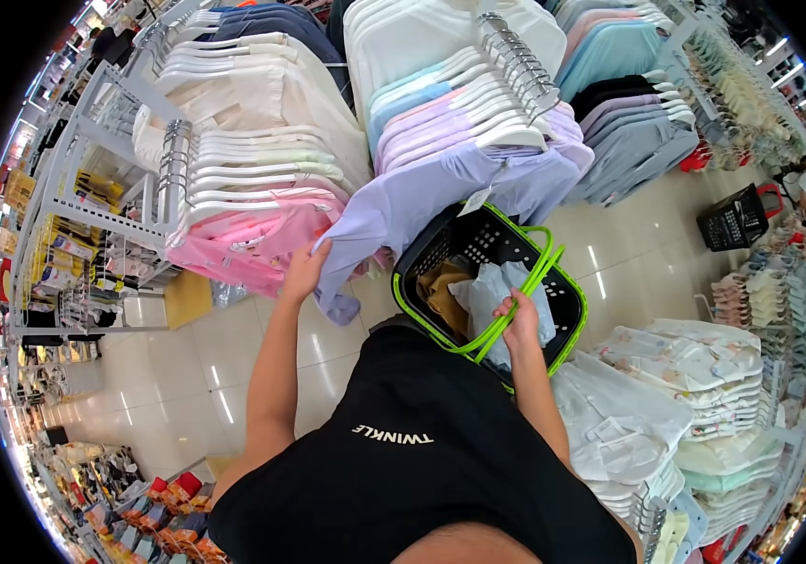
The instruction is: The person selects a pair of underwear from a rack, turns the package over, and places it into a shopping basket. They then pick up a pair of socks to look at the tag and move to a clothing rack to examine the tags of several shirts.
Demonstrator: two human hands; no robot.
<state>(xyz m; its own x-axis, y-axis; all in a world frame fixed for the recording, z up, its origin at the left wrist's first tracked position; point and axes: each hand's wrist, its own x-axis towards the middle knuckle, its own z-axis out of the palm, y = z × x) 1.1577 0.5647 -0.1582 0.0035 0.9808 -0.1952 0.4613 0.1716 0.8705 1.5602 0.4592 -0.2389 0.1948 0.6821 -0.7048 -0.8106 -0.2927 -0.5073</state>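
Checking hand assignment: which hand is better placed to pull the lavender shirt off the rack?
Left, probably. The left hand already touches the lavender shirt at its hanging sleeve, while the right hand grips the green handles of the basket.

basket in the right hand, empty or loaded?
Loaded. The basket in the right hand holds a tan garment and a pale blue one.

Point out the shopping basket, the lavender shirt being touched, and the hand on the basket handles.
shopping basket (568, 299): head view, bare black side wall.
lavender shirt (394, 211): head view, sleeve.
right hand (520, 315): head view, knuckles around handles.
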